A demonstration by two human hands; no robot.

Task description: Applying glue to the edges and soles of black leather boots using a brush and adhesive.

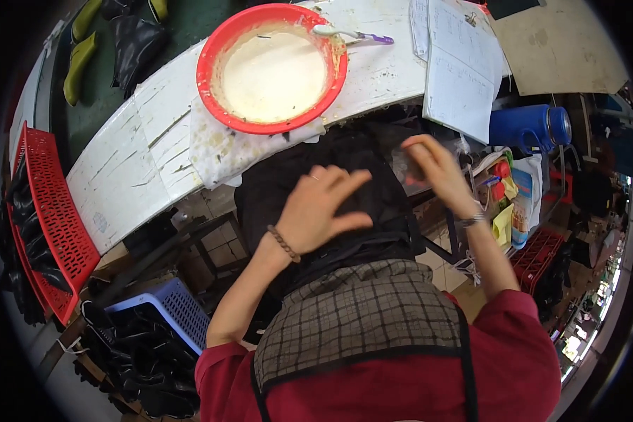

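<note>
My left hand point(323, 207) hovers over the black cloth point(267, 186) on my lap, its fingers spread and nothing in them. To the right, my right hand point(436, 169) is raised near the bench edge, fingers stretched out and slightly blurred, also holding nothing. In front of both hands a red basin point(214, 105) of cream-coloured paste point(274, 77) stands on the white bench. A white and purple toothbrush point(362, 35) lies across the basin's right rim. Beneath the basin's near side is a stained white cloth point(225, 151).
An open notebook point(461, 77) overhangs the bench point(130, 137) at right, near a blue flask point(527, 126). A red basket point(63, 232) and a blue basket point(179, 309) at left hold black shoe-like pieces. Shoe parts point(133, 49) lie on the green surface beyond.
</note>
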